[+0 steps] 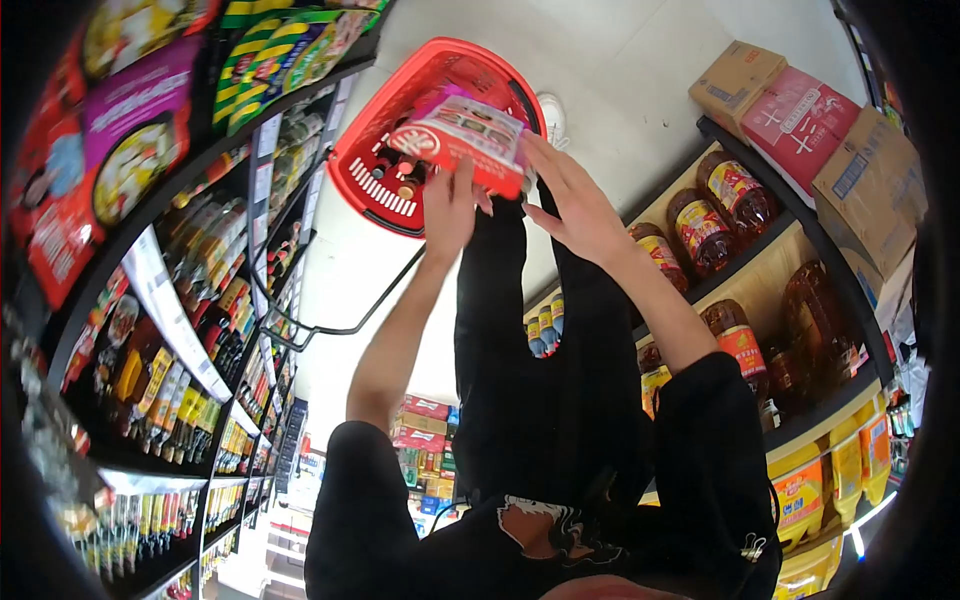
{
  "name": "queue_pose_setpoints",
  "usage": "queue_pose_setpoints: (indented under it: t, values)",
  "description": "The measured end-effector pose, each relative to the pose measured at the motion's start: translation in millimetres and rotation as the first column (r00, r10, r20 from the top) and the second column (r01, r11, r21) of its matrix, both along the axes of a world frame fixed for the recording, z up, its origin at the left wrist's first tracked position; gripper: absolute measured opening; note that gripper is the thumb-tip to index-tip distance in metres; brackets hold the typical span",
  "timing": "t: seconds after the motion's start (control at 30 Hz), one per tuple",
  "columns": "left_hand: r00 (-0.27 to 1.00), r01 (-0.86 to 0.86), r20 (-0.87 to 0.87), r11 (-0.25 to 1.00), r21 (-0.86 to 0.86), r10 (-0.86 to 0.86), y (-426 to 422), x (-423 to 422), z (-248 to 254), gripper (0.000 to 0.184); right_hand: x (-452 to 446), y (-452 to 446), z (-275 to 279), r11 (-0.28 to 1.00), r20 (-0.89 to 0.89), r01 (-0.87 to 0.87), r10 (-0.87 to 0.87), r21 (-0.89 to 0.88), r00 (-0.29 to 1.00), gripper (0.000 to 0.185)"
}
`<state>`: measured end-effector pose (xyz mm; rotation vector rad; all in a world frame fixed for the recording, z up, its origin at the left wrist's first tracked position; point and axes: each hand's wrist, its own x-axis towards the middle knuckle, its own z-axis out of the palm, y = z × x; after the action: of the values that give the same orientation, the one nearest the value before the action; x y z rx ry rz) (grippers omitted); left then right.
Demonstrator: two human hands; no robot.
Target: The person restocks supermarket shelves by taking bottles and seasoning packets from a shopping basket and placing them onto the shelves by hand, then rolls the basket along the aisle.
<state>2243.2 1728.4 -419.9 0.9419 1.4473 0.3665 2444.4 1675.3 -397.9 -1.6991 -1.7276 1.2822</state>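
Fingers (pixel 462 183) of the left hand (pixel 448 215) are clamped on the near edge of a red pack (pixel 475 145), as the head view shows. The pack has little pictures on top. The right hand (pixel 572 205) is at the pack's other end, with its thumb and fingers apart. Its fingertips are at the pack's edge, but I cannot tell if they grip it. So the pack is just ahead of both hands, tilted over a red basket (pixel 362 188). I cannot tell if it touches the things inside.

Dark round tops (pixel 405 171) poke up in the basket, just left of the left hand. The basket's black handle (pixel 365 330) hangs down to the left of that hand. A white shoe (pixel 551 118) is on the floor (pixel 605 80), a bit ahead of the right hand. Big brown bottles (pixel 702 230) stand on a shelf to the right of the right hand. Boxes (pixel 800 120) sit past them. Well to the left of the left hand, bright bags (pixel 140 100) sit above rows of small bottles (pixel 165 390).
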Motion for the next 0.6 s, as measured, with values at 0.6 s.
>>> queue_pose_setpoints:
  t: [0.6]
  values:
    - [0.888,-0.176,0.450,0.837,0.518,-0.092,-23.1,-21.6,409.4,0.038,-39.5,-1.7,282.2,0.984,-0.611,0.174,-0.118,0.033,0.783,0.032]
